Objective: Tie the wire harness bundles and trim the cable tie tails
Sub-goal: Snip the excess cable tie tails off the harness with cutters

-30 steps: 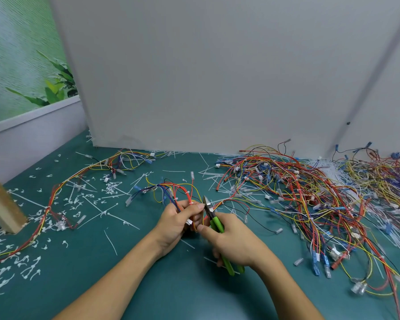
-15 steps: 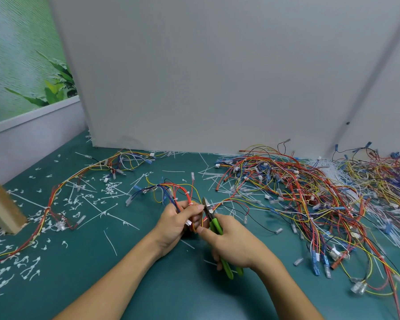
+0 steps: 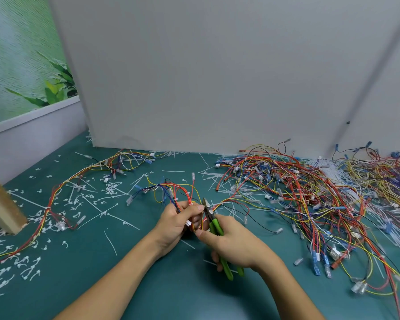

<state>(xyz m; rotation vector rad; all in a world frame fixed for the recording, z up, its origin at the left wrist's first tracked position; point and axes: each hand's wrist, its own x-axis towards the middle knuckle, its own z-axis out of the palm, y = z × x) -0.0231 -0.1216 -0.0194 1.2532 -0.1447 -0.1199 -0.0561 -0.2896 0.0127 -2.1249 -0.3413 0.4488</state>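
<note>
My left hand (image 3: 179, 221) grips a small wire harness bundle (image 3: 173, 192) of red, yellow and blue wires at the table's middle. My right hand (image 3: 234, 244) holds green-handled cutters (image 3: 215, 227) with the dark jaws pointing up, right beside my left thumb and the gripped wires. A white connector shows at my left fingertips. Whether a tie tail sits between the jaws is hidden.
A big tangle of harnesses (image 3: 310, 195) covers the right side of the green table (image 3: 125, 273). A tied harness (image 3: 56, 197) trails along the left. Cut white tie tails (image 3: 111, 188) litter the surface. A grey board (image 3: 217, 77) stands behind, a wooden post (image 3: 2, 209) at left.
Both hands stay nearly in place; the cutters' jaws have shifted slightly closer to my left thumb and the held wires.
</note>
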